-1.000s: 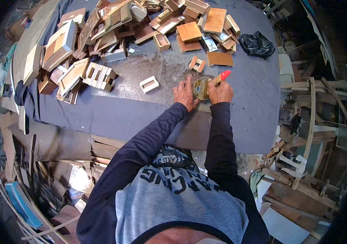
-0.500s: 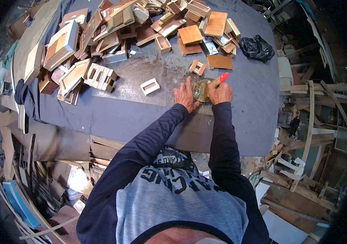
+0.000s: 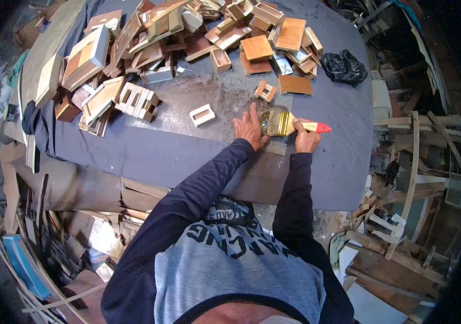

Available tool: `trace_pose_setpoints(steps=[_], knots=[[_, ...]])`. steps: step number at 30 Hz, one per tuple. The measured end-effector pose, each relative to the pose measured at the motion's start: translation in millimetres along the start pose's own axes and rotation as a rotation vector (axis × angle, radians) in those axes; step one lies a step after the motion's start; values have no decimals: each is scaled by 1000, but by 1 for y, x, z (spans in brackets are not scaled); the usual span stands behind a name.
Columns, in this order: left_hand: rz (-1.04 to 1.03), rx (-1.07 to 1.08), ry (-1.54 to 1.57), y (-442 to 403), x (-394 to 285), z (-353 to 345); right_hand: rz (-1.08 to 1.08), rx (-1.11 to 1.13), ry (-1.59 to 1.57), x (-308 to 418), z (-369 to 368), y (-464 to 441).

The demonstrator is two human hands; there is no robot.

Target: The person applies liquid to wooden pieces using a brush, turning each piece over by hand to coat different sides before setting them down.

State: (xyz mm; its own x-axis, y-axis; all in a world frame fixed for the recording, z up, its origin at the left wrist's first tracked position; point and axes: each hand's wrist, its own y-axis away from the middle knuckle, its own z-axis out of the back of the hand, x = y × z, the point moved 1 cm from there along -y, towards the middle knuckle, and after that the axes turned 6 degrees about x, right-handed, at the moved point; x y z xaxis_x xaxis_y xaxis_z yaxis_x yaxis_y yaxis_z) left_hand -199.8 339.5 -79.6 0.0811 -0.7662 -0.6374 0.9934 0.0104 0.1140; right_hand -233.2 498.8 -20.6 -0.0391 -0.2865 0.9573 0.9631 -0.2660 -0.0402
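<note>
My right hand (image 3: 307, 139) is closed round the pale handle of a flat paintbrush (image 3: 283, 123). The handle has a red tip pointing right, and a gold-coloured ferrule faces left. The brush lies across a clear round container (image 3: 266, 120), its bristles over the opening; how much liquid is inside I cannot make out. My left hand (image 3: 248, 128) curves round the container's left side, thumb at the near edge, fingers stretched along the table. Just beyond the container sits a small wooden frame piece (image 3: 265, 90). Left of my left hand lies a pale rectangular wooden frame (image 3: 203, 115).
A heap of wooden boxes and trays (image 3: 149, 48) covers the back left of the table. Slotted wooden pieces (image 3: 137, 101) lie at its front. Orange-brown boards (image 3: 295, 85) and a black plastic bag (image 3: 344, 68) are at the right. Scrap wood (image 3: 403, 216) surrounds the table.
The paintbrush has swung from upright and tilted to nearly level, its red tip now pointing right. My right hand has shifted right and slightly down. My left hand has stayed by the container.
</note>
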Motion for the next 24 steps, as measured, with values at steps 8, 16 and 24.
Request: trace_pose_setpoints(steps=[8,16,24], knots=[[27,1,-5,1,1,-4,131,-56,-44,10,-2,26],[-1,-21,-16,2,3,-8,-62,-218,-333,1,19,39],[-20,-26,-29,5,1,-6,-130,-209,-575,6,43,38]])
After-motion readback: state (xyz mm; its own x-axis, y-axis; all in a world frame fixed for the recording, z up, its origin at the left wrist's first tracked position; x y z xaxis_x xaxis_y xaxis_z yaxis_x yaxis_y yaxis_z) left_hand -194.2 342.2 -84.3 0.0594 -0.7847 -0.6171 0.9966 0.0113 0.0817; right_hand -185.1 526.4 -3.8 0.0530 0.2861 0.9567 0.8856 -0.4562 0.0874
